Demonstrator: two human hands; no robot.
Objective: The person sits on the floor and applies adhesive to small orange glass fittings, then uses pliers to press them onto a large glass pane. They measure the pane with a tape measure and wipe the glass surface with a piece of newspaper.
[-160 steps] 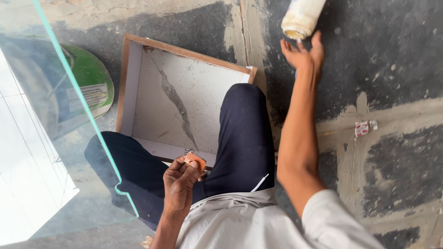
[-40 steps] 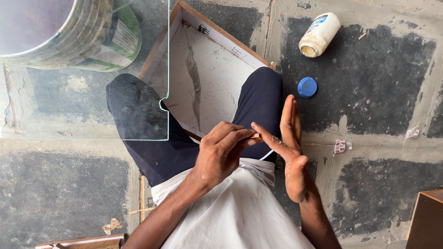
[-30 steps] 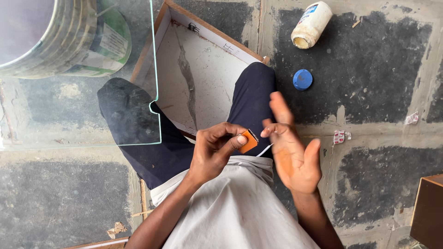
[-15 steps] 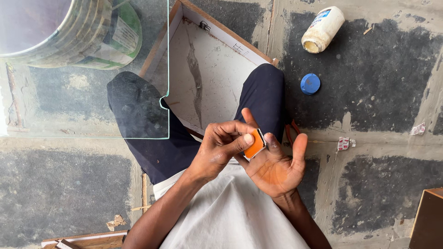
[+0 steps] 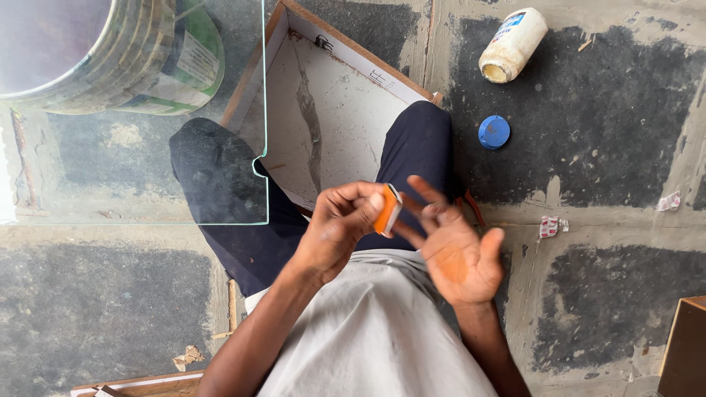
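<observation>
Pinching was noted first: a small orange block [image 5: 387,209] was held between thumb and fingertips of the left hand [image 5: 340,229], closed firmly round it. The right hand [image 5: 454,250] was found open, palm up, fingers [image 5: 426,192] spread and holding nothing, their tips just beside the block, possibly touching it; contact could not be settled. Both hands were recorded above the lap, over the right knee. Under the legs a shallow white tray [image 5: 323,117] with a wooden rim was seen on the concrete floor. A glass pane [image 5: 147,176] was observed over the left knee, with a bucket [image 5: 125,59] beyond it. Well apart to the right, a white bottle [image 5: 513,44] was noted lying uncapped, its blue cap [image 5: 493,132] near it.

Step judged in hand: the block being worked or wiped against the right fingers. Steady pinch pressure and a controlled stroke would be called for next, so the block is not dropped.
</observation>
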